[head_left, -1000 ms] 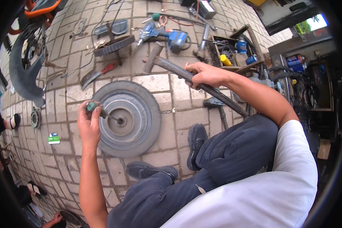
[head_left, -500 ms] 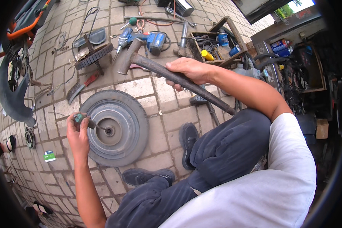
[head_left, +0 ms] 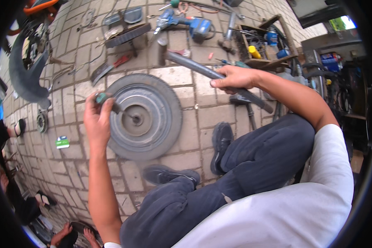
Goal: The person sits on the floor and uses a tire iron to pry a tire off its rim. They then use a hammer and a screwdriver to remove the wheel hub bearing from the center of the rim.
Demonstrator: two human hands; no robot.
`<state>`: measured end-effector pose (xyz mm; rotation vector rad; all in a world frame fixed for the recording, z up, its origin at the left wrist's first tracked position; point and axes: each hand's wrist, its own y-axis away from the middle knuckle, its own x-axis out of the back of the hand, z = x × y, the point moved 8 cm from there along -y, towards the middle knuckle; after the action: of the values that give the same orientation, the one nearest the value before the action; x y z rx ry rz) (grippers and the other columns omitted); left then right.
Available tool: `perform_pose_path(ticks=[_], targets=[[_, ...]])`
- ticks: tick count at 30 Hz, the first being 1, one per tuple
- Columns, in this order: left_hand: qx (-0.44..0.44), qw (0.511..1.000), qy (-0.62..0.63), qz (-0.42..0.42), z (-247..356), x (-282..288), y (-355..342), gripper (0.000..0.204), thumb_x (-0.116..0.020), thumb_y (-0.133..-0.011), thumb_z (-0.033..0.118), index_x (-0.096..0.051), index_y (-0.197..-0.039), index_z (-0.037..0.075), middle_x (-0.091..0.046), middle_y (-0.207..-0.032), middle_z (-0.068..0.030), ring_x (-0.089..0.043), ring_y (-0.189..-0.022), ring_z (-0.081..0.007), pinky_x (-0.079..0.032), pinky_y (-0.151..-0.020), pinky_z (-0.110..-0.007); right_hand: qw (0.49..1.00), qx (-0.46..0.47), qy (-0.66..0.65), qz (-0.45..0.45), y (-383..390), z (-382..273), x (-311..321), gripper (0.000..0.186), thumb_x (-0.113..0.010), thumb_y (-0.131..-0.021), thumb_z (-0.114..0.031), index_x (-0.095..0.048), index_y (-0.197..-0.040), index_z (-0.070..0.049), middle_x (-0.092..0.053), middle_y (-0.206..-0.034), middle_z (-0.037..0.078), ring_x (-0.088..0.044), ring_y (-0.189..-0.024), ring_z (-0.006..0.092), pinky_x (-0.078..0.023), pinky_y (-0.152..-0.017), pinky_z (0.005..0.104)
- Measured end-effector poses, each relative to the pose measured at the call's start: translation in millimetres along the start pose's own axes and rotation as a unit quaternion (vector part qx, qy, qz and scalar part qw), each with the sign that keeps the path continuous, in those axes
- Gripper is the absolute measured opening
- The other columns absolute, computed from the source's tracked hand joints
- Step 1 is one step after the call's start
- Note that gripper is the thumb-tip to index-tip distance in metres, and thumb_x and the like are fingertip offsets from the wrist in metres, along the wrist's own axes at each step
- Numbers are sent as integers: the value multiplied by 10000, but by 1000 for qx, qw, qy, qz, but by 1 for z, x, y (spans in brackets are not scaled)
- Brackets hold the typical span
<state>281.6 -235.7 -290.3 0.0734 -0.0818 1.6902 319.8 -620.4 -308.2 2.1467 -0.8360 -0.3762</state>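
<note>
A scooter-type wheel with a black tyre (head_left: 169, 109) lies flat on the paving in front of my feet. My left hand (head_left: 97, 126) is closed around the green handle of a screwdriver (head_left: 101, 98). Its shank points into the wheel's central hub (head_left: 135, 118); whether the tip touches is too blurred to tell. In my right hand (head_left: 238, 77) I grip a metal hammer (head_left: 196, 67) partway along its long handle. The hammer's head is raised beyond the far edge of the tyre, apart from the screwdriver.
Beyond the wheel lie a blue impact wrench (head_left: 199, 28), a wire brush with a red handle (head_left: 108, 69) and a ridged round part (head_left: 128, 35). A wooden toolbox (head_left: 273, 63) stands far right. Another person's hands and feet (head_left: 64, 232) show at lower left.
The view has shifted, moving the whole scene up and right. My hammer hangs slightly closer to the wheel. The screwdriver stays at the hub. More of other people shows at lower left.
</note>
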Motion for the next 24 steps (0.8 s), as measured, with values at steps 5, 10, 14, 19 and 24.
perform_pose_path(ticks=[5, 10, 14, 19, 24], targets=[[6, 1000, -9, 12, 9, 1, 3, 307, -631, -919, 42, -513, -1198, -4, -634, -1030, -55, -594, -914, -95, -489, -818, -243, 981, -6, 167, 96, -5, -8, 1, 345, -663, -899, -365, -576, -878, -33, -488, -620, 1, -455, -509, 83, -359, -452, 261], [8, 1000, 18, 2, -8, -6, -2, 287, -578, -949, 33, -501, -1224, 1, -617, -1068, -78, -624, -953, -148, -495, -854, -275, 980, 135, -139, -46, 4, -38, 6, 486, -436, -993, -475, -583, -993, -12, -504, -646, 40, -468, -532, 119, -436, -552, 305], [-3, 1000, -10, 1, -3, -1, -2, 272, -577, -963, 87, -497, -1206, -4, -603, -1057, -74, -620, -944, -156, -492, -837, -283, 934, 156, -316, -53, 8, -76, 8, 619, -260, -974, -635, -524, -1189, -118, -538, -765, 55, -504, -556, 152, -471, -570, 338], [18, 1000, -12, -2, -10, -2, -2, 288, -591, -957, 90, -499, -1219, 11, -607, -1076, -66, -610, -955, -142, -481, -865, -275, 903, 155, -397, -48, -1, -66, 18, 641, -264, -957, -670, -523, -1124, -108, -424, -670, 6, -412, -513, 114, -394, -524, 313], [-6, 1000, -8, -6, -6, -3, 0, 291, -578, -967, 109, -485, -1216, -11, -589, -1065, -77, -610, -931, -158, -499, -807, -288, 907, 225, -357, 10, 10, -69, 34, 691, -254, -941, -697, -508, -1151, -90, -465, -693, 1, -473, -554, 134, -446, -643, 363]])
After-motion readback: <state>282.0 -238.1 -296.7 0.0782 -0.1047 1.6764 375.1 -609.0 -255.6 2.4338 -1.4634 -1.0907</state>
